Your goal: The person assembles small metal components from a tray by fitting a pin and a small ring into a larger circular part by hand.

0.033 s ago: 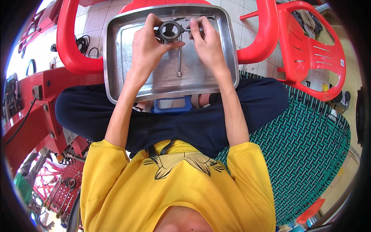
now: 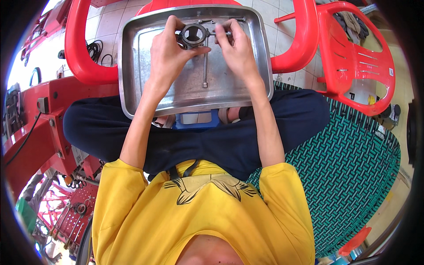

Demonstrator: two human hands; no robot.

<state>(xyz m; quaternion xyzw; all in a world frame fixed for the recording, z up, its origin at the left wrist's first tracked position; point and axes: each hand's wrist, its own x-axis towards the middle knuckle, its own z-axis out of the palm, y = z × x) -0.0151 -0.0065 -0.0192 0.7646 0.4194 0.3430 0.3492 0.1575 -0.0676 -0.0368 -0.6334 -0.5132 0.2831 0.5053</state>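
A round dark metal clamp ring [image 2: 204, 36] is held above the far half of a steel tray [image 2: 145, 99]. My left hand [image 2: 170, 55] is closed on its left side, thumb below and fingers curled over the top. From the ring's right side a short bolt [image 2: 213, 33] sticks out. My right hand [image 2: 238, 51] pinches the outer end of this bolt between thumb and fingers; the thumb is slightly blurred. Below the ring, a long bolt [image 2: 205, 66] points toward me, with a nut-like end.
Small metal parts [image 2: 205, 21] lie along the tray's far edge. The tray sits between the arms of a red plastic chair [image 2: 300, 39]. Another red chair [image 2: 357, 66] stands at right, near a green woven seat [image 2: 349, 168]. Red metal framework [image 2: 35, 123] rises at left.
My right thumb has shifted slightly down and left along the bolt's end. The ring and my left hand look almost unmoved.
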